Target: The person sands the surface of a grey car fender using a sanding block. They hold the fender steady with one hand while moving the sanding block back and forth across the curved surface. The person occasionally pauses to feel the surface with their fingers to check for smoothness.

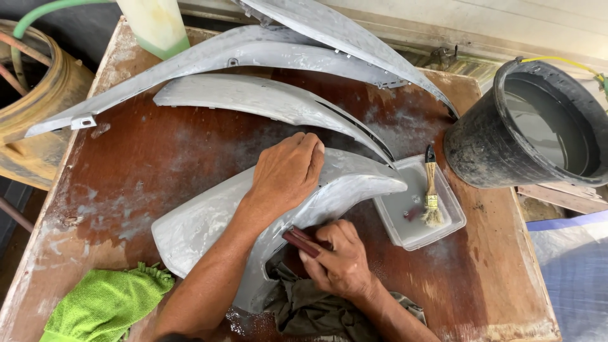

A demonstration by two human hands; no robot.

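L hand (285,174) lies flat, fingers together, on grey panel (266,215) at frame ctr. R hand (339,259) fingers clamped on dark red sanding block (301,241) against panel's lower edge. Panel looks light, stiff, wet-slick; best gripped by rim.

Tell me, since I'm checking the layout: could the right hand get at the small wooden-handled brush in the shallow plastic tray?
Probably yes. The brush lies uncovered in the tray just beside the right hand, nothing between them, though its fingers hold a dark red block.
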